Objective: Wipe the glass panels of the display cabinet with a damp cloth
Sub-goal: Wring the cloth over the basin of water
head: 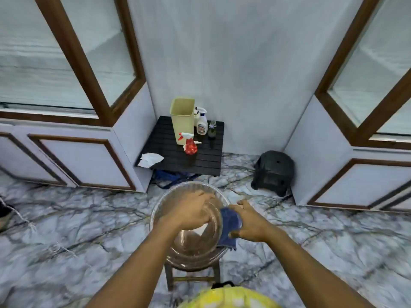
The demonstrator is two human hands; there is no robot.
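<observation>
Blue soft cloth (229, 220), gripped in a bunch by my right hand (251, 223) at the right rim of the clear round bowl (155, 207) on the small wooden stool (170, 276). I judge it limp and light, heavier and dripping once wet, and best gathered in a fistful. My left hand (191, 210) hangs over the bowl, its grip unclear. The wood-framed glass cabinet panels (100, 52) stand well apart.

Bowl (195, 250): clear, glossy; glass or plastic, cannot tell.
Cloth (229, 221): blue fabric, matt, soft-looking.
Cabinet (93, 70): glass panes, smooth; brown wood frames; white painted lower panels.
Floor (66, 218): veined marble, polished.
Table (173, 161): black slats, matt.
Bin (182, 123): pale yellow plastic.
Stool (191, 279): brown wood.
</observation>
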